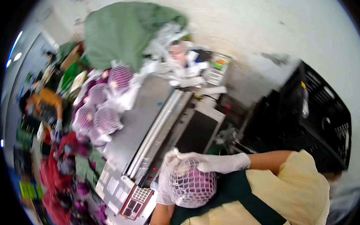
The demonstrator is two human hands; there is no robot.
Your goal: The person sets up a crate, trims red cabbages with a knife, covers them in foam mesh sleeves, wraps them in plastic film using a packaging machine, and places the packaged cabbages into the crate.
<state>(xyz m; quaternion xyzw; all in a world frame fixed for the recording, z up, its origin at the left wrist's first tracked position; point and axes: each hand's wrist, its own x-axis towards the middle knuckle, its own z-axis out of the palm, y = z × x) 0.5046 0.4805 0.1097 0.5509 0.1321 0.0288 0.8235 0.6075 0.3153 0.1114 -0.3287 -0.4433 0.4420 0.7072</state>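
Note:
A round purple cabbage [196, 184] in a white foam net, with shiny clear film over it, is held close against the dark green apron. My left hand [166, 185], in a white glove, wraps round its left side. From the right, my right hand [214, 163], also gloved in white, lies across its top with the fingers bent toward the left hand. The fingertips of both hands come close together at the upper left of the cabbage. Just beyond the hands is a film-wrapping machine [180, 124] with a long roller and a dark plate.
Several netted purple cabbages [108, 120] are piled left of the metal worktop [141, 108]. A red-framed scale panel [136, 201] sits near my left arm. Red mesh sacks [50, 174] lie lower left. Black crates [313, 118] stand at right. Another person [47, 100] works at far left.

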